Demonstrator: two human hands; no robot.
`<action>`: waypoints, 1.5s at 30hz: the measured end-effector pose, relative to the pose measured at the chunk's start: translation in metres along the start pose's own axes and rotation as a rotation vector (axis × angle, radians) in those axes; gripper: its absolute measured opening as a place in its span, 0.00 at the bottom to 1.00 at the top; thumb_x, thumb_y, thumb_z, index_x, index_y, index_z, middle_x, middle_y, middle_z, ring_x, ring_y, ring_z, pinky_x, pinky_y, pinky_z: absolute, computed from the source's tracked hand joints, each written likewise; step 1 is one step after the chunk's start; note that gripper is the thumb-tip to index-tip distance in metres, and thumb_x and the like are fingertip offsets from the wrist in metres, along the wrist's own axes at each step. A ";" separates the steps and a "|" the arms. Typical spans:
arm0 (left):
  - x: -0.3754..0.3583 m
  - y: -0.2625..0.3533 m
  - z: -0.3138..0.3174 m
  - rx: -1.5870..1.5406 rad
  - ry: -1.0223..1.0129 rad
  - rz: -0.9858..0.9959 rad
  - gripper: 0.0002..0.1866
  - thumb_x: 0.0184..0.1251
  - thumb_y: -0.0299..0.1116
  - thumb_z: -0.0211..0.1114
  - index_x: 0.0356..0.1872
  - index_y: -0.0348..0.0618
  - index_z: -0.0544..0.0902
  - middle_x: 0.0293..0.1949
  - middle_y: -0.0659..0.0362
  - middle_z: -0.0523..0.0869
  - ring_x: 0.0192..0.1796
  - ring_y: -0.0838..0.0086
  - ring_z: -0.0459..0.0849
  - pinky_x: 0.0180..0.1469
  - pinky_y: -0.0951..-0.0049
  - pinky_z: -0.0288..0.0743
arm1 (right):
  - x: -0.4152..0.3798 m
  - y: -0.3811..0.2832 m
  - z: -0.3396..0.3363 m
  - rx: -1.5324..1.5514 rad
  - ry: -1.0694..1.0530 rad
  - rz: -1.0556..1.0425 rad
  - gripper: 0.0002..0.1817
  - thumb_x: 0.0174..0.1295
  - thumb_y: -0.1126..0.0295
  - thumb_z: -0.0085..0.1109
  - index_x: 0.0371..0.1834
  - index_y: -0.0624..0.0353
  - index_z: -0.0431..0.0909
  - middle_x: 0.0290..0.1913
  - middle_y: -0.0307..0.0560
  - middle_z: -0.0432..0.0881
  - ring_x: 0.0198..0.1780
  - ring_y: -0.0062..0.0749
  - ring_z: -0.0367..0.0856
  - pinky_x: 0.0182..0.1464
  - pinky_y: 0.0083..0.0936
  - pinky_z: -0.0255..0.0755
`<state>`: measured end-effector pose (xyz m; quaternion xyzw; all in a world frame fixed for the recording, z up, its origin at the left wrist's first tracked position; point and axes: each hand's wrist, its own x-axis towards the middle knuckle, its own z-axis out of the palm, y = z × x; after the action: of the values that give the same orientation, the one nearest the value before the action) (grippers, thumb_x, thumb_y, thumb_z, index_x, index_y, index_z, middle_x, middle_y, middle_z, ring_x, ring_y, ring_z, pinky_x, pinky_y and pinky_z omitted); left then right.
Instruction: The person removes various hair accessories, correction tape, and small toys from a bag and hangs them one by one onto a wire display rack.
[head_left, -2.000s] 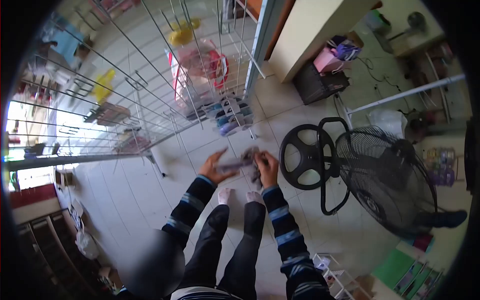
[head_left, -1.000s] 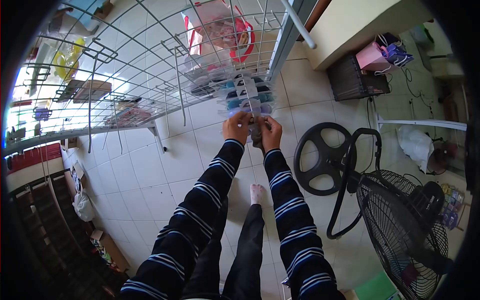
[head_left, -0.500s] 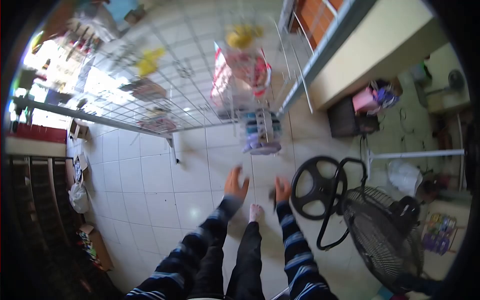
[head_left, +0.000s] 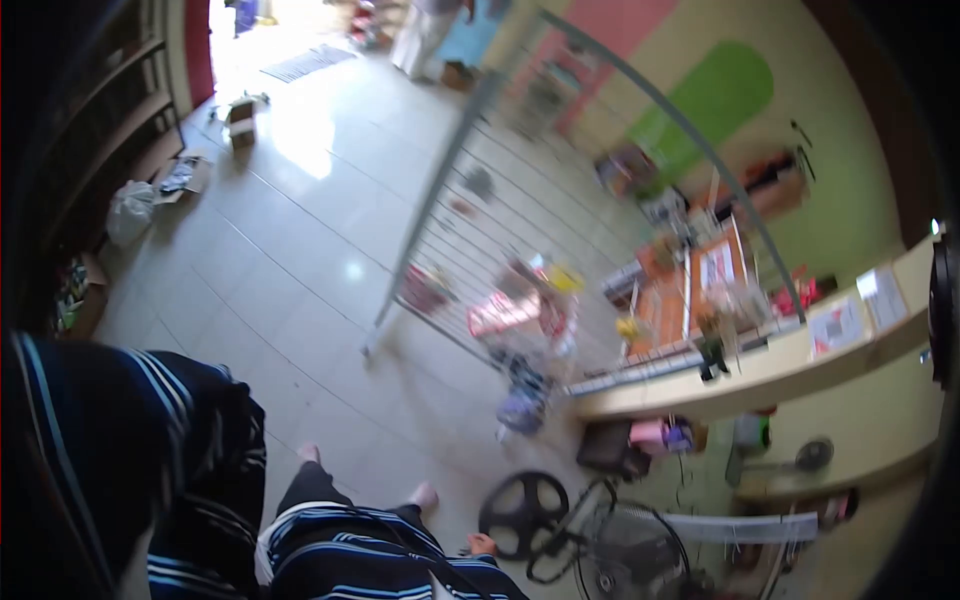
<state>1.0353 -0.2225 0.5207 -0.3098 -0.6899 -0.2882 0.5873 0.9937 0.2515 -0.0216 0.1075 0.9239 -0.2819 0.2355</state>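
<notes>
R hand [head_left: 482, 543] near fan base [head_left: 524, 515]: looks stiff, prob. heavy; take by blk frame [head_left: 532, 567]. Grip half-curled, can't tell if holding; L hand not in view.

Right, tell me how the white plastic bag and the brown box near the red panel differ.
The white plastic bag is pale, the brown box darker. The bag is rounded and slumped; the box has straight edges. The bag sits beside another open box, while the brown box stands nearer the red panel. Both rest on the floor.
</notes>
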 end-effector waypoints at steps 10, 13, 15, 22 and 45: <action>0.002 -0.058 -0.164 0.130 0.048 0.176 0.22 0.59 0.42 0.40 0.52 0.41 0.62 0.49 0.50 0.66 0.52 0.64 0.64 0.54 0.63 0.53 | 0.035 -0.229 0.086 -0.098 -0.008 -0.270 0.14 0.38 0.59 0.63 0.23 0.57 0.80 0.21 0.45 0.79 0.25 0.30 0.77 0.33 0.24 0.70; 0.000 -0.102 -0.186 0.108 0.066 0.209 0.23 0.59 0.43 0.39 0.53 0.42 0.61 0.51 0.50 0.64 0.54 0.63 0.63 0.56 0.62 0.50 | 0.027 -0.274 0.097 -0.122 -0.073 -0.176 0.14 0.40 0.57 0.60 0.25 0.56 0.80 0.28 0.49 0.79 0.34 0.40 0.77 0.40 0.28 0.69; 0.000 -0.135 -0.197 0.114 0.066 0.229 0.24 0.59 0.44 0.39 0.54 0.42 0.60 0.52 0.50 0.63 0.55 0.63 0.61 0.57 0.61 0.49 | 0.037 -0.304 0.109 -0.204 -0.148 -0.130 0.14 0.39 0.57 0.60 0.24 0.54 0.80 0.28 0.48 0.79 0.35 0.39 0.77 0.42 0.28 0.68; 0.013 -0.251 -0.223 0.024 0.052 0.210 0.27 0.58 0.47 0.36 0.57 0.43 0.57 0.57 0.50 0.59 0.60 0.61 0.57 0.61 0.57 0.43 | 0.094 -0.402 0.185 -0.301 -0.379 -0.065 0.14 0.39 0.57 0.59 0.29 0.51 0.80 0.32 0.48 0.79 0.36 0.38 0.78 0.40 0.28 0.71; -0.283 -0.751 0.108 -0.764 -1.234 -0.841 0.20 0.47 0.25 0.58 0.45 0.39 0.71 0.35 0.52 0.79 0.40 0.64 0.78 0.43 0.70 0.70 | 0.072 -0.707 0.321 0.130 -0.441 0.835 0.18 0.50 0.53 0.45 0.42 0.44 0.74 0.44 0.45 0.75 0.47 0.40 0.73 0.50 0.33 0.66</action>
<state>0.4248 -0.6473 0.1997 -0.3064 -0.8004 -0.4759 -0.1973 0.8171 -0.5056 0.0410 0.4217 0.7101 -0.2363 0.5119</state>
